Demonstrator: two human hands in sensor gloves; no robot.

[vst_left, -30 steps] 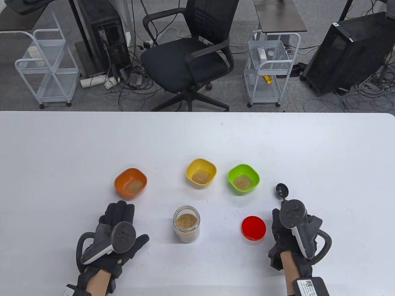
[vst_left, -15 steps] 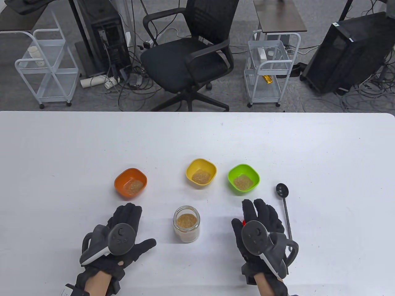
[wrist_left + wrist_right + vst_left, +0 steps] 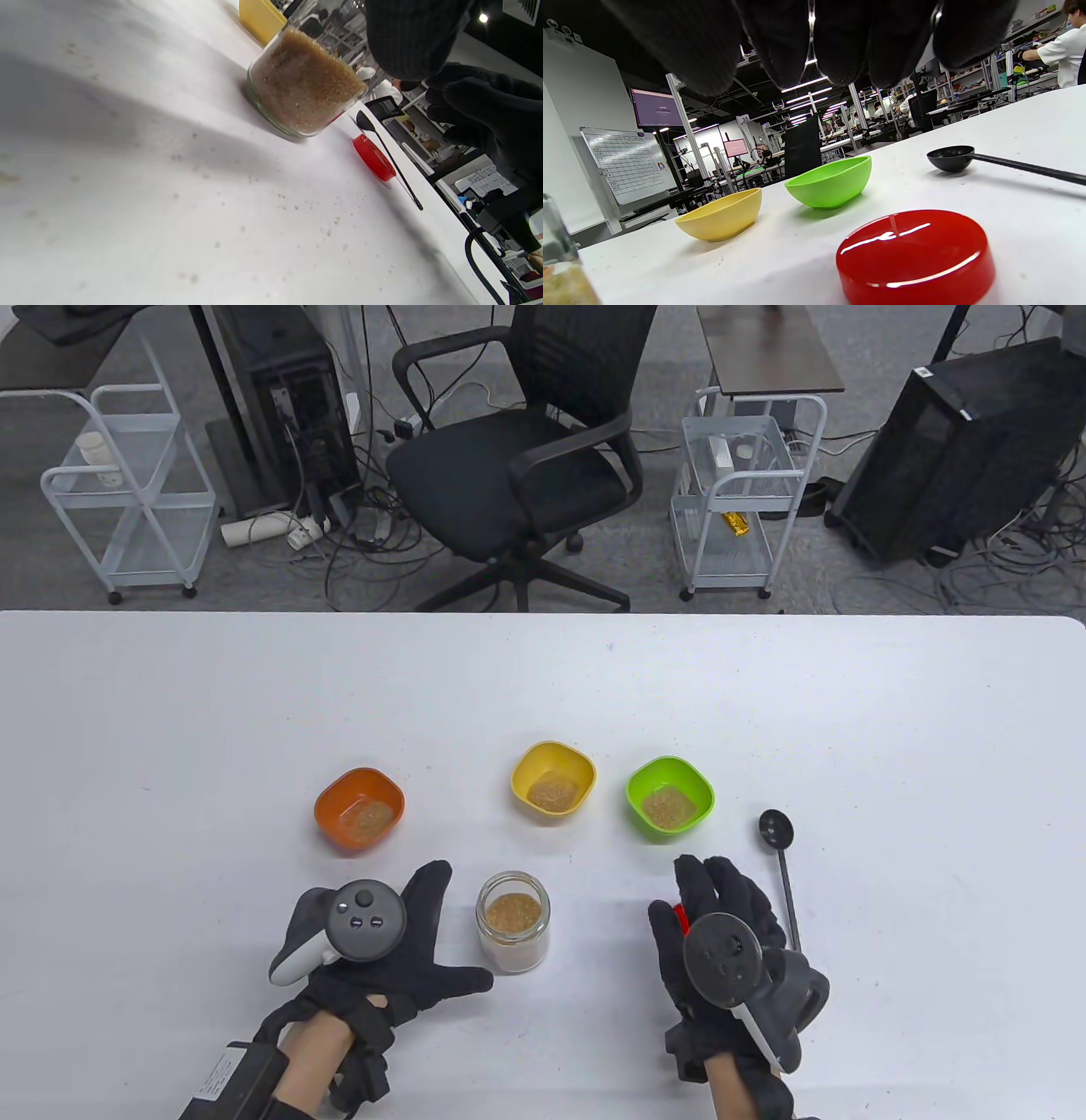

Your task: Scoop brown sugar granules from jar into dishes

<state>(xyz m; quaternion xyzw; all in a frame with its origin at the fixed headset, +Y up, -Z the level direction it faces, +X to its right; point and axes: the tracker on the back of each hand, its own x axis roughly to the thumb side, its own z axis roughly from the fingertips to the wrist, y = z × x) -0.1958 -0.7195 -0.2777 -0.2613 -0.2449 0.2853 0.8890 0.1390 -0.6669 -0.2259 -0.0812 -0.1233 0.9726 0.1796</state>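
A glass jar (image 3: 512,920) of brown sugar stands open at the table's front centre. Orange (image 3: 359,810), yellow (image 3: 553,778) and green (image 3: 670,797) dishes behind it each hold some sugar. A black spoon (image 3: 776,829) lies on the table to the right. My left hand (image 3: 454,929) is open just left of the jar, fingers and thumb spread toward it, apart from the glass. My right hand (image 3: 687,899) is open above the red lid (image 3: 679,913). In the right wrist view my fingers (image 3: 840,42) hang over the lid (image 3: 916,254) without touching it.
The spoon's handle (image 3: 789,899) runs along the right side of my right hand. The left wrist view shows the jar (image 3: 303,84), the lid (image 3: 373,156), the spoon (image 3: 390,156) and scattered grains on the white table (image 3: 169,212).
My right hand moved left from the spoon's handle to above the red lid; the spoon stayed where it lay. My left hand turned and moved right, up beside the jar.
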